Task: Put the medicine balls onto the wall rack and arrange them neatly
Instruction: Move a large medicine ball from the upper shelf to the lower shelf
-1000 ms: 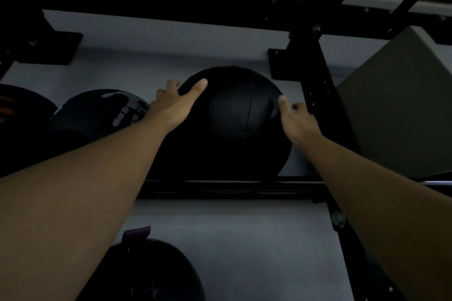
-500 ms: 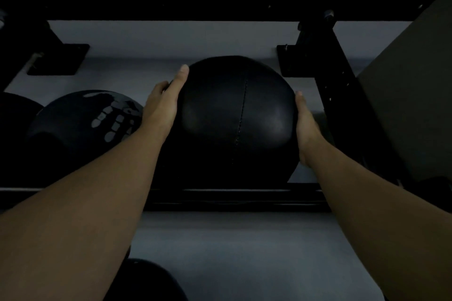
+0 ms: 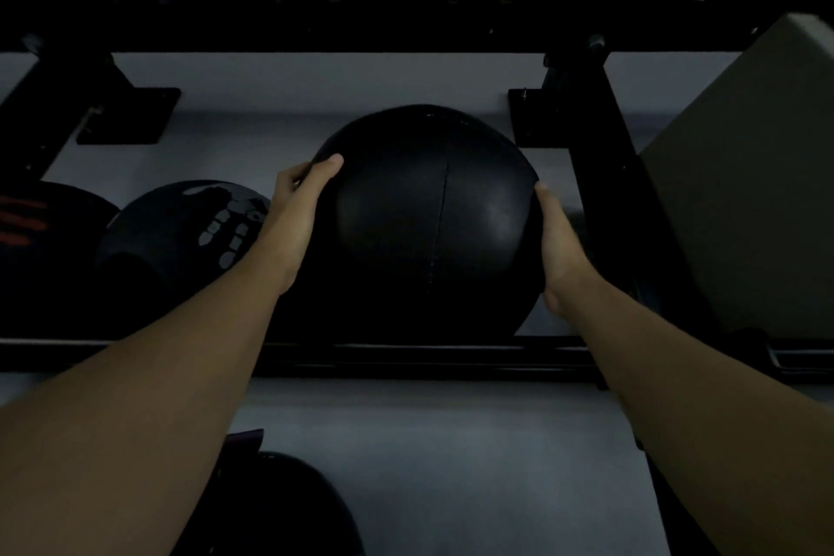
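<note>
1. Black stitched medicine ball (image 3: 428,221) sits on the wall rack's lower rail (image 3: 406,357), at the right end of the row, close to the black upright post (image 3: 600,176).
2. I see the left hand (image 3: 293,217) spread flat on the ball's left flank, thumb across its upper curve; the right hand (image 3: 557,248) is pressed to the right flank. Both palms clamp the ball between them.
3. Key relation: ball is centred between the hands, seam pointing away from me; neither hand is nearer.
4. To its left, just beside the left hand, a ball with a handprint mark (image 3: 180,235); further left, a red-striped ball (image 3: 40,230).
5. Judgement: any nudge should go left, closing the row.
6. Another dark ball (image 3: 289,506) lies below, not yet racked.
</note>
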Motion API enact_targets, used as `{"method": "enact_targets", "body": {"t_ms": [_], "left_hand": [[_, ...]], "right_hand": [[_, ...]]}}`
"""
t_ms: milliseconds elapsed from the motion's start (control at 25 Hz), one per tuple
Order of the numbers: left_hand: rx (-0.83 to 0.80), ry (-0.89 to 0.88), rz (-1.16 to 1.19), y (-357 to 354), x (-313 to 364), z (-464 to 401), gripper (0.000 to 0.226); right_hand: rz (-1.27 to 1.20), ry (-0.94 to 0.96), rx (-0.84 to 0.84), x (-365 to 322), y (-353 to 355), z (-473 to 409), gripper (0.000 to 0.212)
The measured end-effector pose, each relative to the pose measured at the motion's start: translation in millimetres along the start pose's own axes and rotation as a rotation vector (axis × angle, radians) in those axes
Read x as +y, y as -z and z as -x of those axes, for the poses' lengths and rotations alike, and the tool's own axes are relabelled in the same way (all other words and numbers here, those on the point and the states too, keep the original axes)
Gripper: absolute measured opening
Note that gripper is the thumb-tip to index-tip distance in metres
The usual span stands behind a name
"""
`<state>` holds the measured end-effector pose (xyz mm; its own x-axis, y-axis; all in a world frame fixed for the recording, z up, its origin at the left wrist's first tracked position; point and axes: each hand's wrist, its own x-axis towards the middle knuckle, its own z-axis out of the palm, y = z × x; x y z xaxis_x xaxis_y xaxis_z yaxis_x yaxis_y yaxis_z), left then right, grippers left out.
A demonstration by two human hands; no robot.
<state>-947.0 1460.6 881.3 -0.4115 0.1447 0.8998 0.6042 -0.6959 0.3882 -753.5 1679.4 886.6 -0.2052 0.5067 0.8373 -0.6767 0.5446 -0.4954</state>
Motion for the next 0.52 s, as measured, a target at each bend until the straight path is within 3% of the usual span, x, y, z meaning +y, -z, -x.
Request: {"method": "enact_targets", "body": {"t_ms": [80, 160, 200, 240, 320, 400, 520], "left_hand": [[0.035, -0.041, 0.047, 4, 9, 9, 0.055], [0.030, -0.008, 0.118, 10, 26, 16, 0.078], [0.008, 0.025, 0.161, 12, 34, 19, 0.094], [-0.011, 0.054, 0.197, 13, 42, 24, 0.099], [-0.026, 0.079, 0.212, 12, 54, 40, 0.086], [-0.034, 0.063, 0.211, 14, 57, 56, 0.078], [-0.063, 0.015, 0.253, 26, 63, 78, 0.088]], "right_hand": [[-0.028, 0.025, 0.019, -15, -2, 15, 0.076], [-0.038, 0.086, 0.097, -30, -1, 20, 0.055], [-0.043, 0.103, 0.103, -38, 0, 24, 0.059], [-0.067, 0.090, 0.074, -45, 1, 26, 0.078], [-0.118, 0.026, -0.009, -52, 2, 33, 0.119], [-0.140, 0.024, -0.063, -55, 8, 44, 0.120], [-0.145, 0.079, -0.023, -65, 12, 69, 0.105]]}}
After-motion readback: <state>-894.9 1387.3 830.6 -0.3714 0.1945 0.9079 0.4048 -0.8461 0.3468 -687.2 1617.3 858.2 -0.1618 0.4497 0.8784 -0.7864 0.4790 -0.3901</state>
